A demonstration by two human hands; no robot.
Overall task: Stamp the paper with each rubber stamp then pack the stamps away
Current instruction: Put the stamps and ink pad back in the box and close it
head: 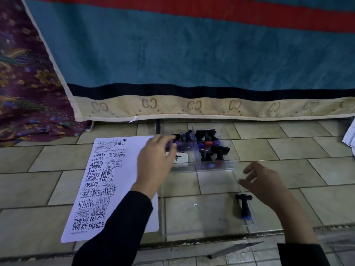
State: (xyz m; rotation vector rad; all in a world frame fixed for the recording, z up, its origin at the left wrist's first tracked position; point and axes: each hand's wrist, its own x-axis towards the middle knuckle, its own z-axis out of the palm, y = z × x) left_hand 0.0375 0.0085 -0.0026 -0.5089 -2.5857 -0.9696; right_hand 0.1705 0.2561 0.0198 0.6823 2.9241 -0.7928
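The white paper lies on the tiled floor, covered in black stamp prints such as SAMPLE, FRAGILE and AIR MAIL. To its right stands a clear plastic box with several black, purple-handled rubber stamps and a white ink pad inside. My left hand reaches over the box's left compartment, its blurred fingers curled round a purple-handled stamp. My right hand hovers by the box's right front corner, fingers loosely bent and holding nothing. One more stamp lies on the clear lid below it.
The clear lid lies flat on the floor in front of the box. A blue, red and cream cloth hangs behind, with patterned purple fabric at the left. White paper or cloth shows at the right edge.
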